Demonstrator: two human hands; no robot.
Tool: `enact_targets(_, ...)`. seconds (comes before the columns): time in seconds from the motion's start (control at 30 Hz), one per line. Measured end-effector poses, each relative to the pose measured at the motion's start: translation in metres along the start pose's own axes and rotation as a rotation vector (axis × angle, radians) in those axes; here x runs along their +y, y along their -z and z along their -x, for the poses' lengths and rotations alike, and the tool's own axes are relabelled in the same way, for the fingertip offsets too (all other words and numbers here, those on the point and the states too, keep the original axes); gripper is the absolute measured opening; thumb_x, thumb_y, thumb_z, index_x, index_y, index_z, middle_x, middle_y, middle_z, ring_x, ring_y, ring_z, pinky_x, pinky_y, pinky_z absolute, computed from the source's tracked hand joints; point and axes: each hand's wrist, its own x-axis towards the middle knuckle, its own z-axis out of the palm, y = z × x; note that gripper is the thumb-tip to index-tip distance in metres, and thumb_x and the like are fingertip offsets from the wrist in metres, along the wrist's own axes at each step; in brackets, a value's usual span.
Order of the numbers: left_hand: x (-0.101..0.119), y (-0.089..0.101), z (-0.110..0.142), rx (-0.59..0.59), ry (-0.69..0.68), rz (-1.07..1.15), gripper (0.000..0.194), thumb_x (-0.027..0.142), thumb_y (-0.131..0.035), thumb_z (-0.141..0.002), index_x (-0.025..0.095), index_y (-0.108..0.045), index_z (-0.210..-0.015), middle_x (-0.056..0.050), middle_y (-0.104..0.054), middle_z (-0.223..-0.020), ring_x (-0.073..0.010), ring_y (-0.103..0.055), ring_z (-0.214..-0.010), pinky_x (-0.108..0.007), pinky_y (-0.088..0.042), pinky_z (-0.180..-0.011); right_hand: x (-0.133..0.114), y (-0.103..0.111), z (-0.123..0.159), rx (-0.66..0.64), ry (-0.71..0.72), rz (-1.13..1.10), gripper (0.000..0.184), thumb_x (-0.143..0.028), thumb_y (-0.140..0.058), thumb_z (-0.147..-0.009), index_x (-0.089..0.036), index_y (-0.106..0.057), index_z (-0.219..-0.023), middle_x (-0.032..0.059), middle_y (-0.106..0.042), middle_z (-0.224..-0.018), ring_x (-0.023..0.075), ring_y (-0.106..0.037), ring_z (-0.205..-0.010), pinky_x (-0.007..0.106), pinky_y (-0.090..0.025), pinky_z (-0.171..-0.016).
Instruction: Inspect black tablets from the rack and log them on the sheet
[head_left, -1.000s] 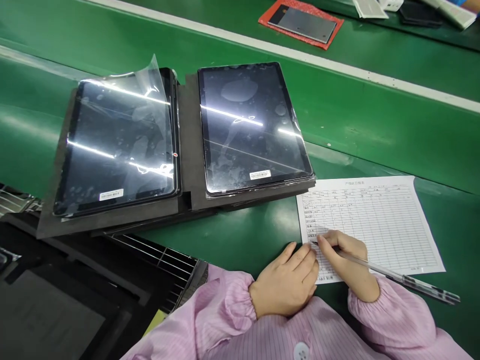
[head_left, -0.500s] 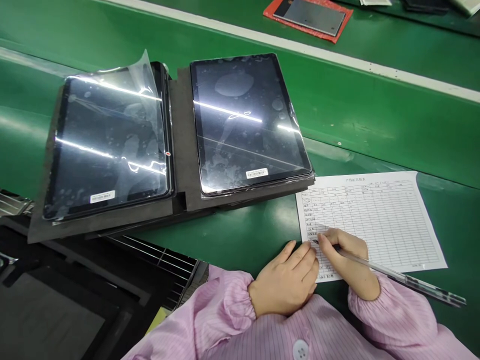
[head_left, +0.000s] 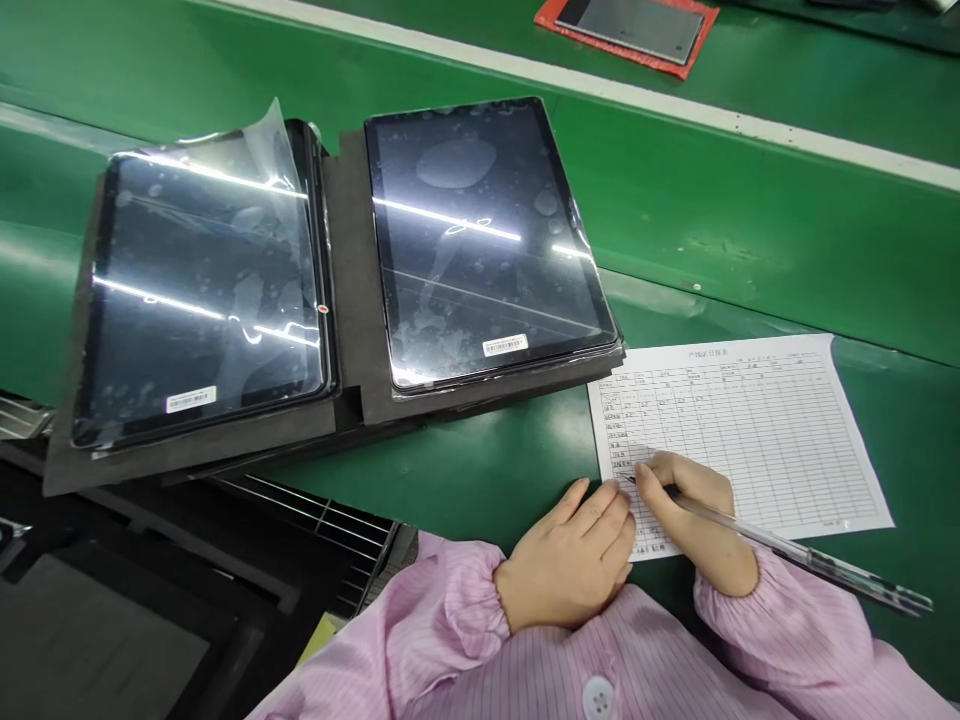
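Observation:
My right hand [head_left: 694,520] grips a clear pen [head_left: 795,553], with its tip on the left column of a printed table sheet [head_left: 757,430]. My left hand [head_left: 574,565] rests flat, fingers together, on the sheet's lower left corner. Both sleeves are pink. Beyond the sheet, two dark tablets lie on black foam pads: the left tablet [head_left: 202,290] has its clear film peeling up at the top, and the right tablet [head_left: 480,235] carries a white barcode label.
The green conveyor belt [head_left: 750,220] runs across, with a white stripe along it. A red mat with a grey panel [head_left: 630,25] lies at the far top. Black trays and a wire rack [head_left: 225,560] sit at the lower left.
The view has shifted slightly, so the tablets and sheet appear a little further left and up. My hands and the pen have hardly moved on the sheet.

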Motion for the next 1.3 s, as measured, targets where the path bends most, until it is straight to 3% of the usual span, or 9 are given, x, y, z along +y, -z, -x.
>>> enact_targets(0.57,0.000,0.002,-0.001,0.002,-0.007,0.007,0.033,0.031,-0.040,-0.089,0.010,-0.059,-0.104,-0.007,-0.064,-0.108,-0.0213,-0.050,-0.111,-0.036,-0.033,-0.098,0.001,-0.001,-0.001,0.015,0.013,-0.115,0.031,-0.015,-0.054,-0.082,-0.020,-0.046,-0.052,-0.0024,-0.052,-0.048,0.0103,-0.047,-0.040,0.021,-0.037,-0.040)
enact_targets(0.77,0.000,0.003,-0.001,-0.037,-0.010,0.000,0.032,0.032,-0.042,-0.088,0.010,-0.058,-0.105,-0.007,-0.062,-0.111,-0.0220,-0.049,-0.113,-0.037,-0.034,-0.098,0.013,0.002,0.008,0.148,-0.076,-0.244,0.030,-0.036,-0.055,-0.089,-0.021,-0.048,-0.064,-0.0056,-0.047,-0.047,0.0106,-0.046,-0.039,0.020,-0.040,-0.039)
enact_targets(0.93,0.009,0.002,-0.001,-0.045,0.014,-0.041,0.029,0.025,-0.043,-0.086,0.011,-0.058,-0.106,-0.008,-0.061,-0.113,-0.0251,-0.050,-0.111,-0.040,-0.036,-0.096,0.014,0.008,0.007,0.146,-0.109,-0.259,0.016,-0.038,-0.064,-0.084,-0.022,-0.062,-0.085,0.0018,-0.064,-0.075,0.0164,-0.062,-0.066,0.023,-0.051,-0.057)
enact_targets(1.0,0.012,0.001,-0.001,-0.042,0.010,-0.051,0.030,0.024,-0.042,-0.086,0.010,-0.057,-0.107,-0.009,-0.060,-0.113,-0.0251,-0.050,-0.110,-0.041,-0.036,-0.095,0.011,0.010,0.005,0.080,-0.091,-0.287,0.017,-0.038,-0.063,-0.083,-0.022,-0.063,-0.079,0.0028,-0.063,-0.075,0.0175,-0.061,-0.068,0.024,-0.051,-0.058)
enact_targets(1.07,0.013,0.000,-0.002,-0.047,-0.005,-0.051,0.033,0.029,-0.041,-0.087,0.009,-0.057,-0.108,-0.010,-0.060,-0.113,-0.0250,-0.050,-0.111,-0.040,-0.036,-0.096,0.007,0.010,0.005,0.032,-0.091,-0.275,0.022,-0.035,-0.061,-0.084,-0.021,-0.059,-0.068,0.0005,-0.060,-0.064,0.0152,-0.058,-0.058,0.022,-0.048,-0.051)
enact_targets(1.17,0.012,-0.002,-0.003,-0.042,-0.018,-0.039,0.038,0.036,-0.039,-0.089,0.008,-0.056,-0.108,-0.010,-0.062,-0.110,-0.0251,-0.049,-0.114,-0.039,-0.034,-0.099,0.005,0.007,0.006,0.035,-0.127,-0.184,0.025,-0.028,-0.061,-0.084,-0.020,-0.055,-0.061,-0.0029,-0.057,-0.054,0.0115,-0.053,-0.046,0.018,-0.043,-0.043)
enact_targets(1.3,0.011,-0.005,-0.004,-0.007,-0.010,-0.033,0.035,0.033,-0.040,-0.088,0.007,-0.057,-0.106,-0.010,-0.062,-0.108,-0.0247,-0.050,-0.114,-0.037,-0.034,-0.101,0.007,0.002,0.009,0.054,-0.044,-0.104,0.029,-0.023,-0.058,-0.085,-0.019,-0.050,-0.057,-0.0032,-0.055,-0.052,0.0102,-0.052,-0.044,0.018,-0.041,-0.042)
